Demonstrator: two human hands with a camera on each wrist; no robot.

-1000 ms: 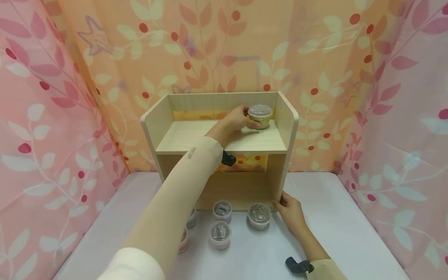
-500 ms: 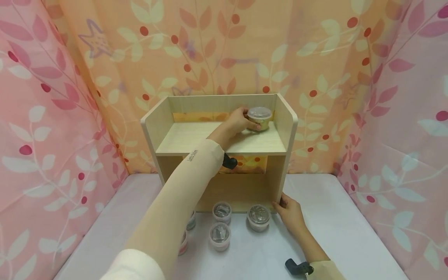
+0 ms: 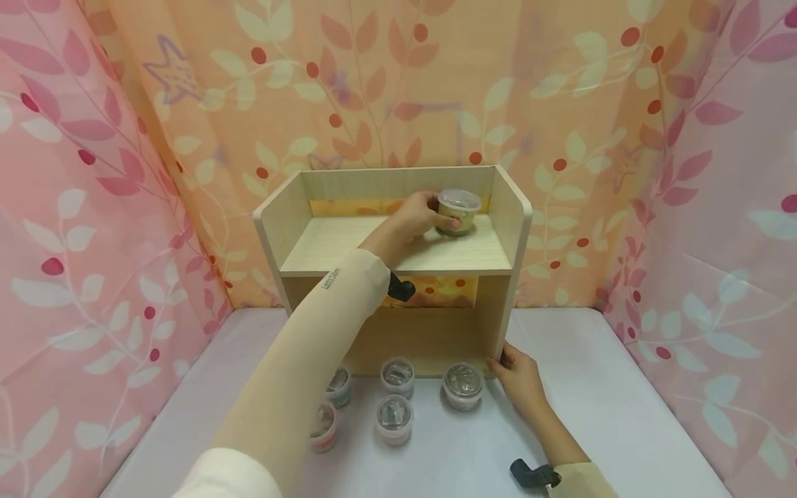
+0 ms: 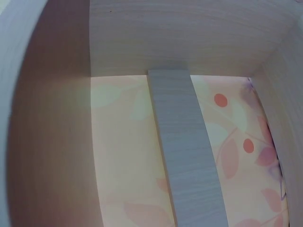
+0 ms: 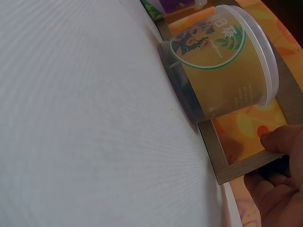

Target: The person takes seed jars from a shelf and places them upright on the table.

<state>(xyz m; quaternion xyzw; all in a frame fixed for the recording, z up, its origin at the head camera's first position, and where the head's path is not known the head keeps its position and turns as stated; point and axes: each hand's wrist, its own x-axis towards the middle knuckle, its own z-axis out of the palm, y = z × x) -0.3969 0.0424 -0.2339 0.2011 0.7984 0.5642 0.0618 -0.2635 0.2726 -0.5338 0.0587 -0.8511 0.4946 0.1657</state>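
On the upper level of a small pale wooden shelf, my left hand grips a round clear tub with a yellowish label and a translucent lid. The tub leans slightly; whether its base fully touches the board I cannot tell. At the lower right, my right hand pinches the front edge of the shelf's side panel between thumb and fingers. Just left of it on the table stands a lidded tub, whose printed label shows in the right wrist view. The left wrist view shows shelf boards, not the hand.
Several lidded tubs stand on the white table before the shelf, including two in the middle, a rear tub and a front tub. A reddish tub sits partly behind the left sleeve. Patterned curtains surround the table.
The left hand and its tub have shifted slightly left, and the tub has tipped a little. More of the tubs beside the left sleeve shows. The right hand keeps its hold on the panel.
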